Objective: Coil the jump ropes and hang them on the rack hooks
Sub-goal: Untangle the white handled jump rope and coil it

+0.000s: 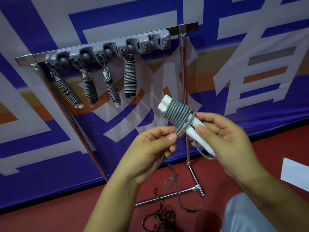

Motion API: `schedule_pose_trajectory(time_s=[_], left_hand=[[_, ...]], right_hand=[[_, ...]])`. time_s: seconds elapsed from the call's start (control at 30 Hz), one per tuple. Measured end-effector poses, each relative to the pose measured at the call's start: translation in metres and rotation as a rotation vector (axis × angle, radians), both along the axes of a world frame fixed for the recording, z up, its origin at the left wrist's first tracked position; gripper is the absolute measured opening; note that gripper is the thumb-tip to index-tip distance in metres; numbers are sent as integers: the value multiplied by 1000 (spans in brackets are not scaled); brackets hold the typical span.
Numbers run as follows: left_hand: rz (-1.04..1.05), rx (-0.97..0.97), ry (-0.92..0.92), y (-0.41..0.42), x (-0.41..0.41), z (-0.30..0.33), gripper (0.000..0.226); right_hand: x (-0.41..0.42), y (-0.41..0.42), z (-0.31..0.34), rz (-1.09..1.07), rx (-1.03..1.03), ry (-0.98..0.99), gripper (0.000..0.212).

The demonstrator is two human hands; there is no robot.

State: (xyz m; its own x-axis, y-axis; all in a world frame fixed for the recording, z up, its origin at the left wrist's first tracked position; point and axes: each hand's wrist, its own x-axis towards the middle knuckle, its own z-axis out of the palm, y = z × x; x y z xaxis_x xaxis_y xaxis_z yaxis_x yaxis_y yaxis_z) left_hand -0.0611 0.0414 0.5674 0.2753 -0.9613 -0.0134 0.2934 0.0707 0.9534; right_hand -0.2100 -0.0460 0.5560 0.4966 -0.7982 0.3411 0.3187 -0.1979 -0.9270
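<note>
Both hands are up in front of the rack, working one rope. Right hand (224, 139): thumb and fingers curled round the lower ends of the pair of white plastic jump-rope handles (199, 133), which are held side by side, pointing toward 10 o'clock. Left hand (150, 148): thumb and forefinger pinch the free run of the grey plastic-coated cord (179, 114) just where it leaves the wraps, at 8 o'clock from the handles. About ten tight turns of cord sit round the upper half of the handles; the white tips stick out beyond them. A short loop of cord hangs below my right palm. The rest of the cord drops past my left wrist and trails in loose curls onto the red floor (50, 206).

At 12 o'clock from my hands, the grey plastic hook strip (107, 47) is fixed to the top bar of the chrome tube rack (184, 97). Four coiled grey rope bundles (91, 88) hang from its hooks, three with white handle ends, the rightmost with black ends. The hooks at the strip's right end carry nothing.

At 6 o'clock, on the floor near the rack's foot, lies a tangle of dark cord (164, 216). Behind the rack: blue-and-white printed banner (250, 47). A white sheet (296, 173) lies on the floor at 3 o'clock.
</note>
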Motion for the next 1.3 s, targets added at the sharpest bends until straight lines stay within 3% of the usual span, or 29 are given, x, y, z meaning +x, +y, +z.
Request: schedule_pose_trajectory(time_s=[0.2, 0.43, 0.63, 0.87, 0.93, 1.03, 1.17, 1.3], left_hand=[[-64, 55, -132, 3, 0, 3, 17], [-104, 48, -215, 1, 2, 7, 27], [-128, 56, -203, 5, 4, -3, 16], [110, -66, -285, 4, 9, -11, 5], [141, -139, -245, 1, 11, -15, 15], [53, -254, -210, -1, 16, -20, 48], [-36, -347, -238, -1, 15, -13, 32], [43, -294, -270, -1, 15, -15, 33]], right_hand=[[1, 1, -5, -4, -89, 130, 31], [3, 3, -11, 1, -112, 133, 30], [2, 3, -1, 59, 68, 17, 24], [4, 3, 8, 166, 234, -35, 28], [5, 4, 10, 240, 298, -43, 28], [7, 6, 13, 397, 436, -29, 30], [11, 2, 12, 568, 674, -37, 27], [16, -4, 7, 588, 695, 59, 26]])
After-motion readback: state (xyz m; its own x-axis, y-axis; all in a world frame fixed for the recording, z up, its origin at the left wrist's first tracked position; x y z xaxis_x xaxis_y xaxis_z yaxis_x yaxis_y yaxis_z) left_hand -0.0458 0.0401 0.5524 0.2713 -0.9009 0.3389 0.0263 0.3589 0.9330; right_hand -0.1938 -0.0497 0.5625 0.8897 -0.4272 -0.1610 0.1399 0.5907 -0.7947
